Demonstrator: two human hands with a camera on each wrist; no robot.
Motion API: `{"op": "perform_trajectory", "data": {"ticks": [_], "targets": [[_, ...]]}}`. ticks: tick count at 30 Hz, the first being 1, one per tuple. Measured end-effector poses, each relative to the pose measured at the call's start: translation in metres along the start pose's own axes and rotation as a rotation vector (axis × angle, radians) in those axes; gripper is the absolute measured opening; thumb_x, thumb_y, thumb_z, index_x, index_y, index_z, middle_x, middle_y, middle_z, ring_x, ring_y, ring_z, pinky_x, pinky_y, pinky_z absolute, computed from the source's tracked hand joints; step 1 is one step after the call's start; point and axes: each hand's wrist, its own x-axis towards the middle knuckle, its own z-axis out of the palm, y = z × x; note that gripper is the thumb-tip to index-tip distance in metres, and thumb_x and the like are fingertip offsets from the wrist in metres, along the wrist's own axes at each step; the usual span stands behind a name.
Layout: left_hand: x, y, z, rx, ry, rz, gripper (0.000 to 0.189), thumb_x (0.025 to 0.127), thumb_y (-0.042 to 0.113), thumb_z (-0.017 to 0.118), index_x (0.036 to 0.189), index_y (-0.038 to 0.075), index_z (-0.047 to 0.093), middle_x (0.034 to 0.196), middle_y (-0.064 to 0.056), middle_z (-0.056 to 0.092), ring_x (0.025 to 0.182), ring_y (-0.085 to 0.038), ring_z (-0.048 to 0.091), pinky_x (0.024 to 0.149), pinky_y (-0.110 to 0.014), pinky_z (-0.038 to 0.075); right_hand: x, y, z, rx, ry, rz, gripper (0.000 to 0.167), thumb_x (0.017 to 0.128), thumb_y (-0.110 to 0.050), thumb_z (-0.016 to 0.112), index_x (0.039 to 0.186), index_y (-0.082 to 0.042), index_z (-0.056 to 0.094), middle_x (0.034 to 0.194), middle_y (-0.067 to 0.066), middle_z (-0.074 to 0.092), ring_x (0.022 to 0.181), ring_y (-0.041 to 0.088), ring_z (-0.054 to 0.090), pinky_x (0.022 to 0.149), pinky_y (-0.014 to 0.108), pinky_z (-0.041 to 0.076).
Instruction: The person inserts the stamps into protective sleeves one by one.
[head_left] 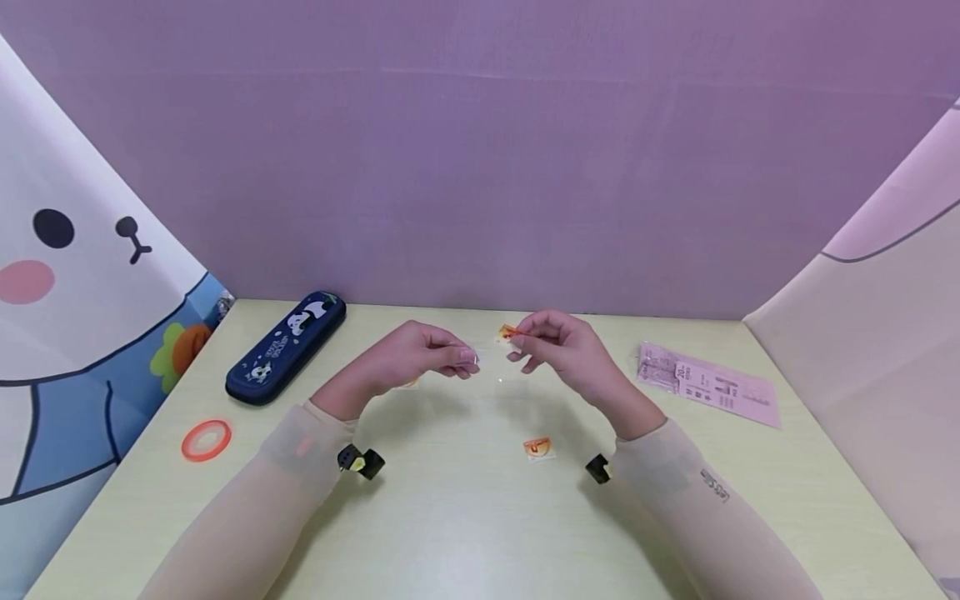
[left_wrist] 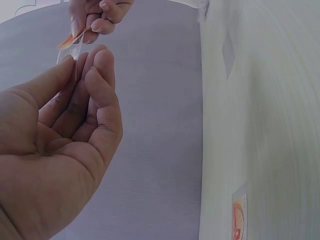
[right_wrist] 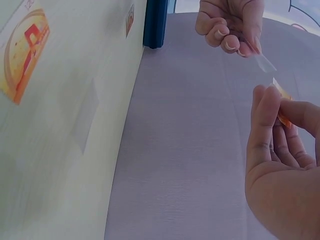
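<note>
My left hand pinches a small clear plastic film between thumb and fingertips. Opposite it, my right hand pinches a small orange-and-white printed card at its edge. In the left wrist view that card overlaps the clear film's upper end. Below the hands, a second orange printed card lies flat on the table. Another card lies by the left hand, mostly covered by it in the head view. A pale, see-through piece lies on the table between the hands.
A dark blue panda pencil case lies at the back left, with an orange ring-shaped roll in front of it. To the right is a pink printed packet with a clear end. A purple cloth backdrop rises behind the table.
</note>
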Motion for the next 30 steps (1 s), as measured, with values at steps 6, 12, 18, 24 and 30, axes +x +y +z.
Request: {"op": "perform_trajectory", "data": {"ticks": [6,12,18,24,30], "targets": [[0.0008,-0.0003,-0.0002,-0.009,-0.007,0.009,0.032,0.107,0.029,0.068,0.124,0.004,0.078,0.116,-0.009,0.083,0.106,-0.019,0.081,0.099,-0.037,0.063,0.0,0.0019,0.0001,0.016,-0.019,-0.013,0.016,0.102,-0.006,0.07,0.116,0.002,0.066,0.1,0.0,0.078,0.092,0.015,0.08,0.08,0.035,0.066],[-0.0004,0.0031,-0.001,-0.031,0.003,-0.006,0.033,0.105,0.031,0.071,0.124,0.004,0.077,0.116,-0.012,0.082,0.105,-0.019,0.079,0.106,-0.047,0.06,0.0007,0.0017,0.0,0.015,-0.02,-0.024,0.017,0.102,-0.006,0.07,0.116,0.003,0.066,0.099,-0.005,0.078,0.095,0.02,0.08,0.08,0.033,0.065],[-0.0021,0.0049,-0.0014,-0.046,0.002,-0.01,0.03,0.103,0.026,0.073,0.124,0.004,0.076,0.116,-0.009,0.081,0.105,-0.018,0.077,0.109,-0.054,0.057,0.0011,0.0019,0.0001,0.019,-0.014,-0.016,0.017,0.102,-0.007,0.07,0.116,0.002,0.065,0.108,0.018,0.078,0.093,0.016,0.08,0.079,0.032,0.065],[-0.0006,0.003,-0.0018,-0.041,0.005,-0.008,0.032,0.103,0.029,0.074,0.123,0.005,0.078,0.115,-0.01,0.082,0.104,-0.018,0.077,0.108,-0.052,0.058,0.0006,0.0017,0.0003,0.015,-0.011,-0.01,0.016,0.103,-0.008,0.07,0.116,0.001,0.066,0.114,0.028,0.074,0.093,0.017,0.08,0.08,0.033,0.065],[-0.0008,0.0035,-0.0019,-0.047,0.004,-0.005,0.035,0.103,0.032,0.074,0.124,0.004,0.077,0.12,-0.018,0.08,0.105,-0.019,0.078,0.107,-0.05,0.059,-0.001,0.0004,-0.0001,0.016,-0.018,0.0,0.017,0.103,-0.009,0.069,0.117,0.001,0.065,0.103,0.006,0.077,0.09,0.013,0.08,0.079,0.034,0.066]]}}
